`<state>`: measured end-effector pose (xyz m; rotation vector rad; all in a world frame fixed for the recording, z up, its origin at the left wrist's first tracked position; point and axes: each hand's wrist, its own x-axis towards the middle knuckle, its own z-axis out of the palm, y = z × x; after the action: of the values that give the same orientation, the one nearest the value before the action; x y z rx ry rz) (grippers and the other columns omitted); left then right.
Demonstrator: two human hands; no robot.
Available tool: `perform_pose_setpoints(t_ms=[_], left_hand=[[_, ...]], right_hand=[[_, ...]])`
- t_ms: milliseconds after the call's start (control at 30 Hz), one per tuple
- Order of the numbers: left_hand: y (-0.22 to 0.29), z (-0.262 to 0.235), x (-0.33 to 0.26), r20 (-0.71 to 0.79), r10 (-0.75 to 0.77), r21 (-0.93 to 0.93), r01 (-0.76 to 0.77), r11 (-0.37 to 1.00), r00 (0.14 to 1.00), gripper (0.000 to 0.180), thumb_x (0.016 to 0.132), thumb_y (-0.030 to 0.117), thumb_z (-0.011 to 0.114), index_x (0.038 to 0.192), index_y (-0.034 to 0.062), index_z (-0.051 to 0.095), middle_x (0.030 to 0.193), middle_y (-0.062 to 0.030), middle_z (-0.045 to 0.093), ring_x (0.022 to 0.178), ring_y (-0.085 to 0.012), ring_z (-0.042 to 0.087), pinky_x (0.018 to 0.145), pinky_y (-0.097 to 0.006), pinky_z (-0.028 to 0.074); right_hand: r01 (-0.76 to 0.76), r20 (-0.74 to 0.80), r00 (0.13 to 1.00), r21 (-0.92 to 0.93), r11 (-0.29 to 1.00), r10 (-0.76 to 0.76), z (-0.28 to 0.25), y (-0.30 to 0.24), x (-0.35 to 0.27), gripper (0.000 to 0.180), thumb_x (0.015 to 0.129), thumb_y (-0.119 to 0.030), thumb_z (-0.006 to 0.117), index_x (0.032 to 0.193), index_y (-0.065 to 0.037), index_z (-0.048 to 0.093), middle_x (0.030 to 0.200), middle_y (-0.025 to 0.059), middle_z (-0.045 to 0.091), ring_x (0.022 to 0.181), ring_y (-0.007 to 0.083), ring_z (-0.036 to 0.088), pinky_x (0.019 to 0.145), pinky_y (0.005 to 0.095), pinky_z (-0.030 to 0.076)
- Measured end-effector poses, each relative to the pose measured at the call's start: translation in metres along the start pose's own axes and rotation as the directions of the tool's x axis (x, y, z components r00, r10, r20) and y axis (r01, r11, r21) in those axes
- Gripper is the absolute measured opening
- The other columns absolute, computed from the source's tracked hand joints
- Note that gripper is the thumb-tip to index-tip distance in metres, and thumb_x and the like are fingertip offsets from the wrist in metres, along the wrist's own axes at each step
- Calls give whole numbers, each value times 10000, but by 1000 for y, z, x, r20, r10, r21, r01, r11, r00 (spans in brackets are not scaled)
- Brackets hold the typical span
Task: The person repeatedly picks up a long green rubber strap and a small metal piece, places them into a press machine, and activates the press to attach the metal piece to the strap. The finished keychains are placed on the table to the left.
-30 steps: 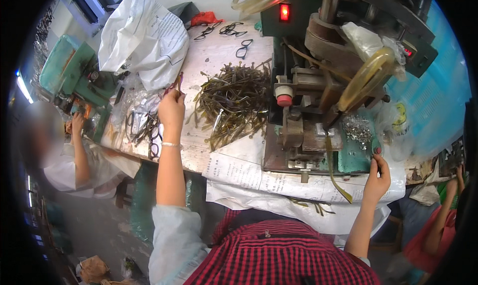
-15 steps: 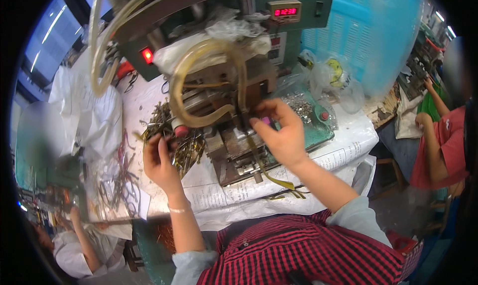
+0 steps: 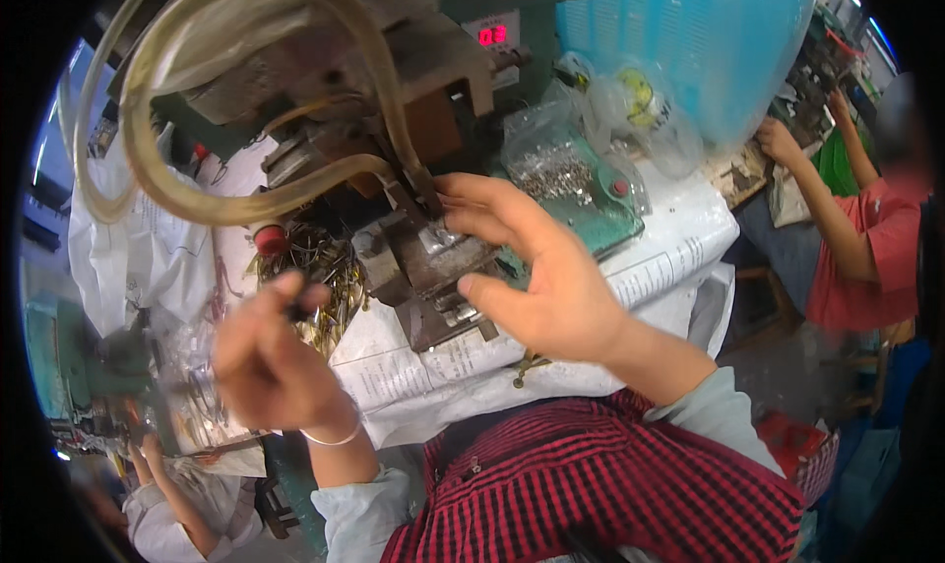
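My right hand (image 3: pixel 556 282) is at the front of a bench press machine (image 3: pixel 443 268), thumb and fingers apart around its metal die block. Its fingertips are beside the dark rod above the block, and I see nothing held in it. My left hand (image 3: pixel 281 361) is blurred, with fingers curled together left of the machine. A small dark thing (image 3: pixel 303 302) shows at its fingertips, too smeared to name. Just beyond that hand lies a pile of thin brass-coloured and dark strips (image 3: pixel 340 287). A few olive-brass pieces (image 3: pixel 530 366) lie at the bench's front edge.
A thick clear hose (image 3: pixel 236 209) loops over the machine's left. A red knob (image 3: pixel 269 240) is beneath it. Small metal parts (image 3: pixel 556 174) lie in plastic on a green tray (image 3: pixel 591 233) at right. Blue crate (image 3: pixel 679 51) behind. Co-workers sit left and right.
My view has moved closer to the machine. My left hand has drawn back toward me, its fingers now curled. The olive strip hanging from the die has gone from there; my right hand stays beside it.
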<state>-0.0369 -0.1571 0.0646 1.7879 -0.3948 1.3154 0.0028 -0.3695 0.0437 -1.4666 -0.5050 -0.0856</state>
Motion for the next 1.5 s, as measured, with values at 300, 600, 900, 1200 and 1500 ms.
perform_pose_setpoints(t_ms=[300,600,900,1200,1500], left_hand=[[-7,49,-38,483,431,64,-522,851,762,217,782,87,858,971,59,754,980,-97,763,551,-100,555,472,-245,394],[-6,46,-45,501,366,63,-455,888,784,301,722,6,871,987,83,753,895,-83,754,605,-162,628,497,-269,450],[4,34,-63,446,144,85,-202,976,883,358,736,55,859,1080,82,761,1111,-137,774,617,-168,636,532,-275,470],[-25,-80,-19,79,-44,652,-19,758,996,165,811,-93,760,947,-1,740,924,-115,724,856,-261,666,783,-351,519],[-170,-111,-68,489,-302,741,-207,639,818,144,743,14,712,877,68,724,962,-105,646,929,-317,637,768,-433,522]], right_hand=[[-17,-140,979,-778,628,-147,-95,108,-38,340,854,-3,593,1177,-5,699,1144,206,723,1088,391,681,957,441,532],[-185,-302,952,-702,688,-52,-113,97,-16,192,841,-30,659,1023,-41,721,1046,163,702,1049,366,647,949,429,510],[-86,-147,977,-933,348,-153,-87,117,-19,93,745,-87,760,790,-44,691,869,143,639,904,369,615,814,482,502],[-184,-451,892,-402,897,-20,-91,102,-28,62,944,-5,681,986,13,723,909,39,739,847,109,667,807,278,528],[-217,-479,873,-553,805,-93,-89,104,-24,141,924,-33,713,1050,15,755,966,91,757,895,153,690,844,278,522]])
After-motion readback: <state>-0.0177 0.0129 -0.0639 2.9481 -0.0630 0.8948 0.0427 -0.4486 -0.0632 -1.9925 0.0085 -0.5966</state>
